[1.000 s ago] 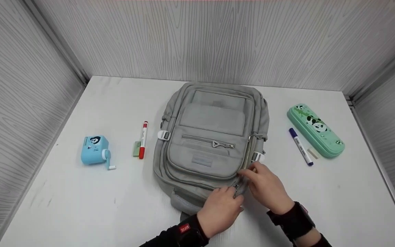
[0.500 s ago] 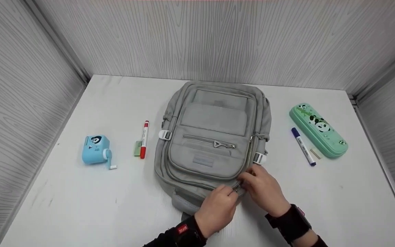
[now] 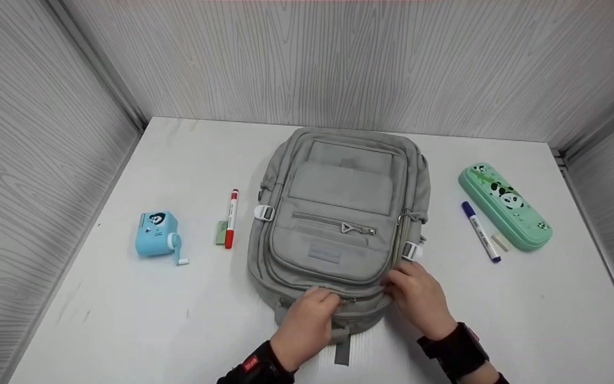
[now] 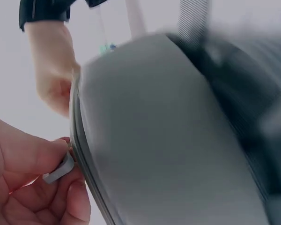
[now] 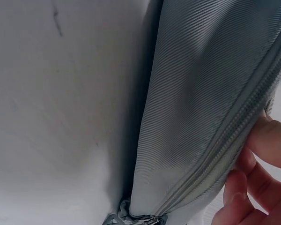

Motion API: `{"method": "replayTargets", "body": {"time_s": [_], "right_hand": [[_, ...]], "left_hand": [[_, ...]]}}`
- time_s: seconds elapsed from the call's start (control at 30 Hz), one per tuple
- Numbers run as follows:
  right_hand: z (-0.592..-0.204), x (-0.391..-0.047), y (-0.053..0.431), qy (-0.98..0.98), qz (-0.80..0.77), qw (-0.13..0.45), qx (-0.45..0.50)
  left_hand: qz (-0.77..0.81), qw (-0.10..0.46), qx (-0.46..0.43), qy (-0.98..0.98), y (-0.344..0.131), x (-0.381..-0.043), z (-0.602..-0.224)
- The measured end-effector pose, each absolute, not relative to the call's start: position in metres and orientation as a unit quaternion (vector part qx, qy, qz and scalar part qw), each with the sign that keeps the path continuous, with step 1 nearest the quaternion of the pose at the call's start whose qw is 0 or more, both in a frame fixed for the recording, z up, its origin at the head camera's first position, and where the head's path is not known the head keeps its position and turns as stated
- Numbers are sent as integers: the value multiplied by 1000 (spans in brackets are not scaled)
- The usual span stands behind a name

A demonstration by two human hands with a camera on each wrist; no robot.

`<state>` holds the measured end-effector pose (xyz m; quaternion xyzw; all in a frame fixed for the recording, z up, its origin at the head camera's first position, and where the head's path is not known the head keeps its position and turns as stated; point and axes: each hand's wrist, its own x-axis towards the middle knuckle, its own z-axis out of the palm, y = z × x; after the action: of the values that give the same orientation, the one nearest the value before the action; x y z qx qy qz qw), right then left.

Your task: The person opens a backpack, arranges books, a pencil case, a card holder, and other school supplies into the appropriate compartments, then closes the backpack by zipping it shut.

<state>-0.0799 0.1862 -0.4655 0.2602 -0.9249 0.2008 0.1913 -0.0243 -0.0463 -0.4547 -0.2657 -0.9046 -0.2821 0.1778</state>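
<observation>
We see the bag (image 3: 341, 186) on the surface (image 3: 136, 325), our left hand (image 3: 306, 322) at its near edge, our right hand (image 3: 419, 297) touching its near right corner, the pencil case (image 3: 505, 208) farther right.

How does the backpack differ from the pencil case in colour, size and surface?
The backpack is grey, while the pencil case is light green. The backpack is much larger than the pencil case. The backpack has a pocket zip and white buckles at its sides; the pencil case shows panda pictures on top. Both have rounded corners and lie on the white table.
</observation>
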Motion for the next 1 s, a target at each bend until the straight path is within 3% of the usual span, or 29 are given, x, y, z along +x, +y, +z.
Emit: {"method": "replayTargets", "body": {"time_s": [1.0], "right_hand": [[-462, -88, 209, -930, 194, 212, 228]], "left_hand": [[-274, 179, -84, -941, -144, -37, -462]]}}
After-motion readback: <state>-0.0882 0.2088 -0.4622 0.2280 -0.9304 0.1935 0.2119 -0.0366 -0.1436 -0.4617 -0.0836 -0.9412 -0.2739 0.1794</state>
